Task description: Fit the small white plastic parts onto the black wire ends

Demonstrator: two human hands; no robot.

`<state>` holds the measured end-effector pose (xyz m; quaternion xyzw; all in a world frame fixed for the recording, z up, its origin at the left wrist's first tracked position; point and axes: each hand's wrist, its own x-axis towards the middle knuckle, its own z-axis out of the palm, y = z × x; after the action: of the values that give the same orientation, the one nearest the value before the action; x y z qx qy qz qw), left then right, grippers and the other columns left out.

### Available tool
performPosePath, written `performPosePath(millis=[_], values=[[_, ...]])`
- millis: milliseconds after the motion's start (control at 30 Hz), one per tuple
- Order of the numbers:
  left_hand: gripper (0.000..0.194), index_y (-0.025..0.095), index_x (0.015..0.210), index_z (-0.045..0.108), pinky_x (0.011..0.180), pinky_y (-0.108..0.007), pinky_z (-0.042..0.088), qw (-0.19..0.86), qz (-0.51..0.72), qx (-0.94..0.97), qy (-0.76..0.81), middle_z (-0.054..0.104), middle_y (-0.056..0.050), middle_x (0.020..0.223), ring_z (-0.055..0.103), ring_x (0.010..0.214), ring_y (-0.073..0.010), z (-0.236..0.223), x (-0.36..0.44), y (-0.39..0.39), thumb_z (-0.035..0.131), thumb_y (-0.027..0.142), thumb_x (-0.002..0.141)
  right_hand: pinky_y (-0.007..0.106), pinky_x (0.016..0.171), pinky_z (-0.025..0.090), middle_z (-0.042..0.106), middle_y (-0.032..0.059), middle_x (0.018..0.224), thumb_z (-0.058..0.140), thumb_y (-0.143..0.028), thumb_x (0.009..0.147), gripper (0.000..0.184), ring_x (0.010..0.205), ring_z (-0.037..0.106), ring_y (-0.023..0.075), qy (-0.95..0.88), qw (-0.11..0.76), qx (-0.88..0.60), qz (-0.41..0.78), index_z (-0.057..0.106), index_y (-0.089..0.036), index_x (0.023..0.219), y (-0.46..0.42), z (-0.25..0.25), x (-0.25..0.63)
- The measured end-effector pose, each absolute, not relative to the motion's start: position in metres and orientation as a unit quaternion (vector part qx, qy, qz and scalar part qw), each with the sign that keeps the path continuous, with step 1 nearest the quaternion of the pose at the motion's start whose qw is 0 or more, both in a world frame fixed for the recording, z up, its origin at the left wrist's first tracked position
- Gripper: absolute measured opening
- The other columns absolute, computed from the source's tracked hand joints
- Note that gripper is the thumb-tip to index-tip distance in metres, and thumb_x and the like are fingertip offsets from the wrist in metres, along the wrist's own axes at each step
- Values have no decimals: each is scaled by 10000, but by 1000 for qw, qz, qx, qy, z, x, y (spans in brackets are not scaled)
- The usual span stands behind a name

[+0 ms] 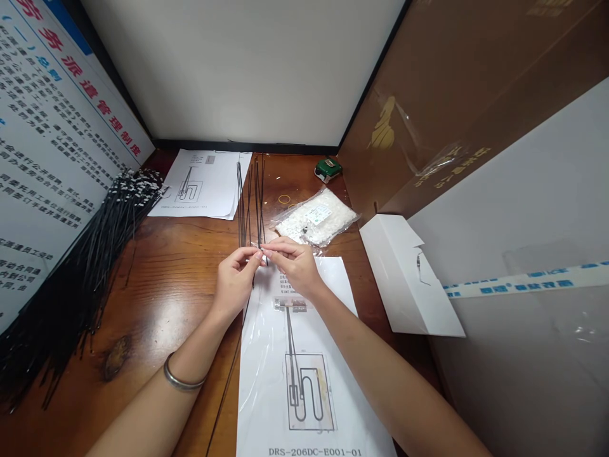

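My left hand [236,279] is closed in a pinch just above the top of the printed drawing sheet [266,393]. A long thin black wire [231,368] runs from beneath its fingers down toward the bottom edge of the view. Fingertips of my right hand [297,263] meet those of the left, also pinched. Whatever small piece sits between them is hidden. Just beyond both hands, several loose black wires [258,197] lie lengthwise on the wooden table. A clear bag of small white parts [316,216] rests beyond my right hand.
A large bundle of black wires with white ends [95,254] lies at left beside a printed board [42,127]. More drawing sheets [204,184] and a green tape measure [328,169] are at the back. A folded white card [404,279] and a brown carton [428,108] stand at right.
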<state>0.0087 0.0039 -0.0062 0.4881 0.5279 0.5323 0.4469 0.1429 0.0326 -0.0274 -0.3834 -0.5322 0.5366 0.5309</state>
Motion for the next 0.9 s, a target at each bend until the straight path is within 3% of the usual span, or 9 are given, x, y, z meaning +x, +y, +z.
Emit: performPosePath(millis=[267, 500, 900], values=[[195, 167, 789, 648, 636, -271, 476, 497, 531, 443, 524, 668, -17, 665, 625, 658, -157, -8, 10, 3, 689, 351, 740, 281, 521, 494, 679, 52, 850, 729, -296, 704, 109, 726, 617, 162, -508, 551, -383, 540, 755, -220, 778, 32, -27, 141], [197, 172, 767, 627, 575, -257, 466, 513, 532, 425, 522, 686, -33, 697, 641, 677, -165, -7, 11, 3, 703, 346, 714, 279, 517, 494, 667, 17, 669, 739, -281, 669, 140, 597, 619, 142, -461, 530, -394, 593, 696, -179, 754, 31, -25, 141], [162, 174, 743, 629, 615, -273, 479, 514, 527, 430, 523, 616, -5, 568, 648, 711, -189, -7, 11, 2, 690, 321, 716, 289, 570, 512, 673, 16, 655, 744, -276, 669, 145, 589, 633, 145, -451, 528, -391, 604, 681, -168, 743, 30, -24, 141]])
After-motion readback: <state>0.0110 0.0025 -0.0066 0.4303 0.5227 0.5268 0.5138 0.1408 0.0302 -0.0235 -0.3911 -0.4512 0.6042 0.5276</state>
